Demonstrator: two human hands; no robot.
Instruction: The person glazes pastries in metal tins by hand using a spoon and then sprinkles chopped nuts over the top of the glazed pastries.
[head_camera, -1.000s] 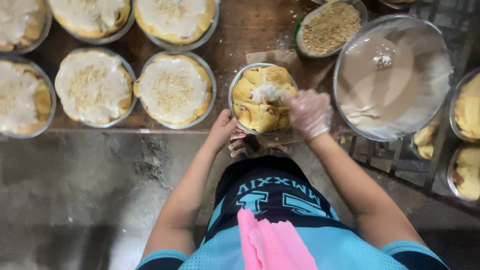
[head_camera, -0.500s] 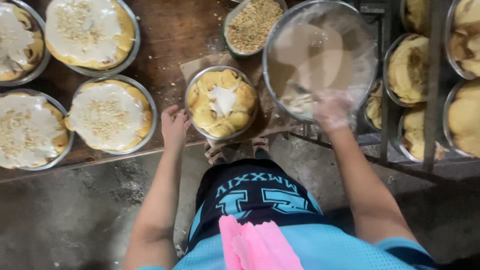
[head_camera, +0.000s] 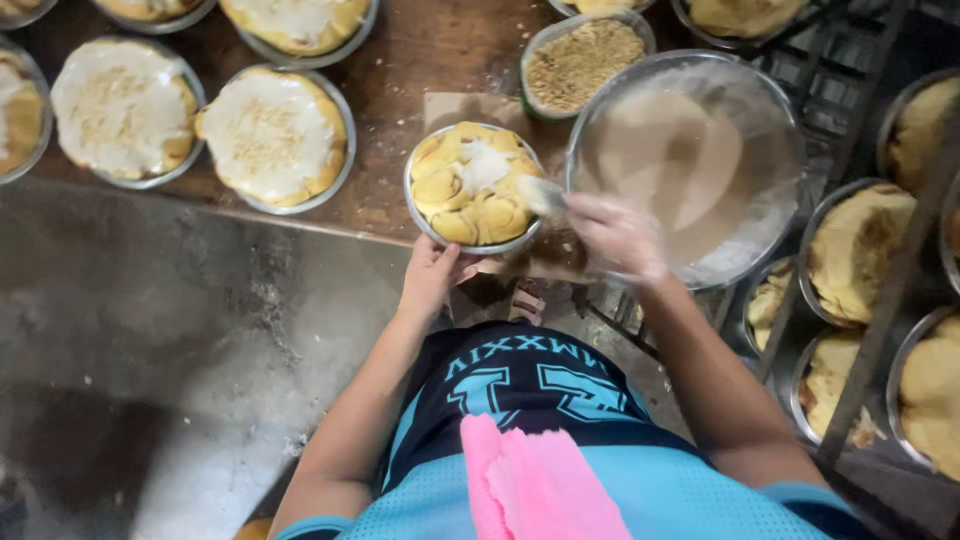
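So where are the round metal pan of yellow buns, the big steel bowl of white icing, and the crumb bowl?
Round metal pan of yellow buns (head_camera: 455, 222): head view, front bun.
Big steel bowl of white icing (head_camera: 690, 165): head view, icing surface.
Crumb bowl (head_camera: 585, 62): head view, crumbs.

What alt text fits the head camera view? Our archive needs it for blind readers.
A person's left hand steadies a round tin of buns on a wooden table while the right hand brings white icing from a large bowl. Iced tins sit left, a crumb bowl behind.

Shiny metal is seen in the round pan (head_camera: 428, 226) of matt golden rolls. Beside it, the large bowl (head_camera: 775, 130) is glossy, smeared metal. The counter (head_camera: 400, 60) beneath is worn, dusty brown wood.
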